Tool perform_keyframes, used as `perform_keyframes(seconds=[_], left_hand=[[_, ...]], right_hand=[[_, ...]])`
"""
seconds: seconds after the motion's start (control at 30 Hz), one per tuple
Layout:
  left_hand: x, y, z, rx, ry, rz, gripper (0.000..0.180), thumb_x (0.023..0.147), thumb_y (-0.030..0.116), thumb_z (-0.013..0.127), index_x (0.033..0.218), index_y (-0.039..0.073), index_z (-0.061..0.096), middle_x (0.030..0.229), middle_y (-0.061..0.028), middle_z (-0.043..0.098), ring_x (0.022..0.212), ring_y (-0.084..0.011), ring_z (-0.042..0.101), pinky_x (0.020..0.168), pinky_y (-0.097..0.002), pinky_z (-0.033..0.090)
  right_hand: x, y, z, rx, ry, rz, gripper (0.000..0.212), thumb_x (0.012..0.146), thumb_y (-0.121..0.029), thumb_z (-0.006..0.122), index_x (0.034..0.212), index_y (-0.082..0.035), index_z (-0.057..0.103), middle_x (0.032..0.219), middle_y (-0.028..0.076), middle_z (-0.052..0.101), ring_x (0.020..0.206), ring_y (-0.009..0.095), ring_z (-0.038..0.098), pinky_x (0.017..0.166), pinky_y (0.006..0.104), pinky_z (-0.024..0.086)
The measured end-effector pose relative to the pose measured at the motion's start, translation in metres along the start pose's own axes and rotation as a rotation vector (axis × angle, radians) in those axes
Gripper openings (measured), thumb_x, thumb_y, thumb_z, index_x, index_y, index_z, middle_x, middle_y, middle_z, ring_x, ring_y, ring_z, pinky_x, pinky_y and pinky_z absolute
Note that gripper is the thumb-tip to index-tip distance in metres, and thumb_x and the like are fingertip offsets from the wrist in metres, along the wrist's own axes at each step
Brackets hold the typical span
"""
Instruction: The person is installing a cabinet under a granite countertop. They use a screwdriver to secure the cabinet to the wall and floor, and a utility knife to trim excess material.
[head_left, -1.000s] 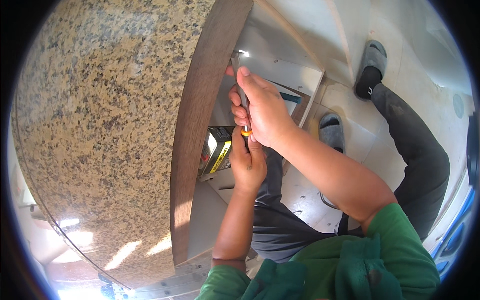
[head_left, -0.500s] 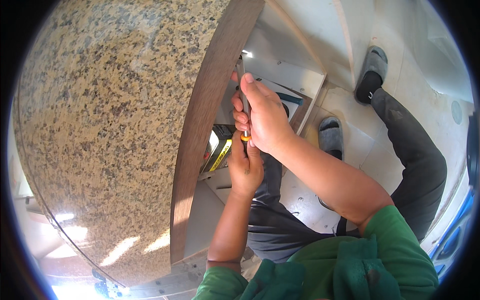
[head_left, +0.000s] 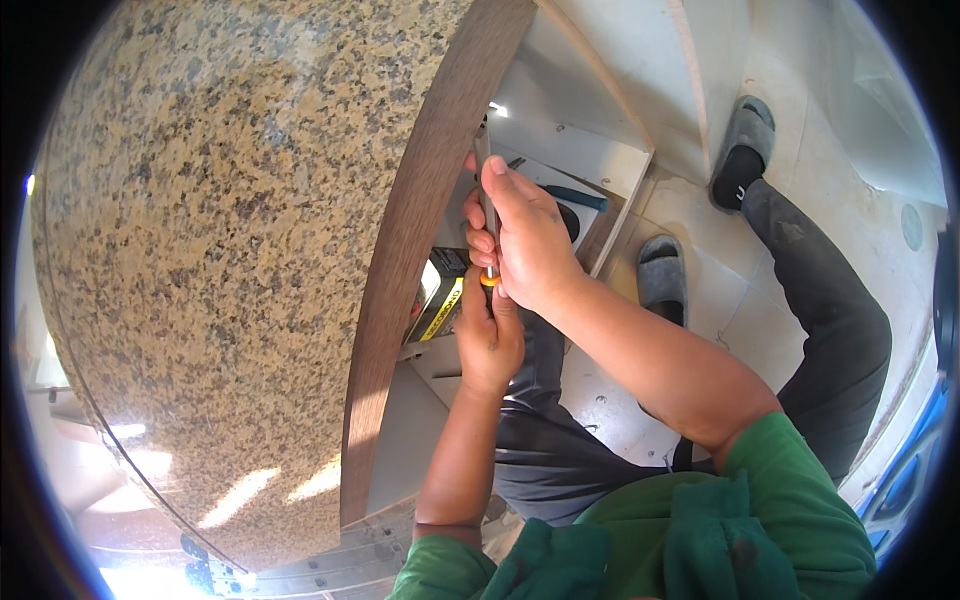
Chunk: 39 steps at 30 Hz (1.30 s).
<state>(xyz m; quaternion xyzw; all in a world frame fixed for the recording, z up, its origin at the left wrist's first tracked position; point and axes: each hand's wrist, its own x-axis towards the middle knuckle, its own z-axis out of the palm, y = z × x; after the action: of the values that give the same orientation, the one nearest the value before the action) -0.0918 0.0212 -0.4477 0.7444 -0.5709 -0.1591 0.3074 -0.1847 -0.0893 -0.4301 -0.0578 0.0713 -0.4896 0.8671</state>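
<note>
My left hand [head_left: 490,345] is closed around the handle of a screwdriver with an orange collar [head_left: 490,281]. Just above it, my right hand [head_left: 535,235] curls its fingers around a narrow grey metal strip [head_left: 484,150], thumb pointing up along it. The screwdriver's shaft runs up into the right hand, and its tip is hidden. Both hands are below a brown wooden edge [head_left: 400,230], in front of the open cabinet. What the strip's far end touches cannot be made out.
A speckled granite slab [head_left: 230,250] fills the left side. Inside the cabinet are a black box with a yellow band [head_left: 440,310] and a teal-handled object [head_left: 577,197]. Grey slippers [head_left: 661,275] are on the tiled floor [head_left: 720,290], beside my dark-trousered leg [head_left: 830,330].
Both hands keep the same grip. The left hand and the screwdriver's collar have shifted very slightly; otherwise the view has moved only a little.
</note>
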Motion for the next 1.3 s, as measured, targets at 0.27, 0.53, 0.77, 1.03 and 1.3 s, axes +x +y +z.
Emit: perform_keyframes(seconds=[0.27,0.53,0.77,1.03,1.3], left_hand=[[-0.002,-0.005,-0.002,0.001,0.008,0.007,0.039,0.106,0.023,0.048,0.135,-0.003,0.048,0.091,-0.0175,0.068,0.074,-0.0238,0.067,0.068,-0.0348,0.052],[-0.011,-0.003,-0.016,0.026,0.018,0.016,0.038,0.105,0.020,0.049,0.134,-0.004,0.049,0.094,-0.0191,0.068,0.077,-0.0257,0.067,0.070,-0.0354,0.052],[0.003,0.005,-0.019,0.085,-0.028,0.001,0.040,0.105,0.021,0.050,0.136,-0.004,0.048,0.099,-0.0196,0.068,0.084,-0.0278,0.069,0.074,-0.0375,0.053],[0.000,0.000,-0.016,0.003,-0.014,-0.001,0.041,0.104,0.023,0.052,0.137,-0.002,0.048,0.102,-0.0226,0.069,0.088,-0.0309,0.071,0.076,-0.0366,0.053],[0.006,0.004,-0.013,0.046,-0.020,-0.001,0.041,0.105,0.024,0.051,0.136,-0.002,0.048,0.106,-0.0227,0.068,0.096,-0.0330,0.070,0.081,-0.0374,0.053]], right_hand=[[0.000,0.007,-0.001,0.012,0.012,0.030,0.046,0.101,-0.051,0.055,0.118,-0.009,0.058,0.074,-0.001,0.047,0.055,0.005,0.039,0.048,0.0209,0.032],[-0.006,0.019,0.005,0.016,0.035,0.017,0.043,0.101,-0.053,0.055,0.108,-0.011,0.058,0.074,-0.001,0.046,0.054,0.005,0.039,0.048,0.0210,0.032],[0.005,0.010,-0.001,0.026,-0.012,-0.008,0.049,0.100,-0.053,0.056,0.120,-0.009,0.055,0.079,0.003,0.049,0.061,0.012,0.044,0.054,0.0260,0.036],[0.003,0.015,-0.005,-0.005,-0.010,0.019,0.046,0.100,-0.052,0.056,0.116,-0.009,0.055,0.080,0.003,0.050,0.061,0.012,0.044,0.053,0.0269,0.036],[0.002,0.006,0.001,-0.004,0.003,0.035,0.047,0.099,-0.054,0.057,0.119,-0.011,0.055,0.079,0.002,0.047,0.061,0.011,0.043,0.053,0.0263,0.035]])
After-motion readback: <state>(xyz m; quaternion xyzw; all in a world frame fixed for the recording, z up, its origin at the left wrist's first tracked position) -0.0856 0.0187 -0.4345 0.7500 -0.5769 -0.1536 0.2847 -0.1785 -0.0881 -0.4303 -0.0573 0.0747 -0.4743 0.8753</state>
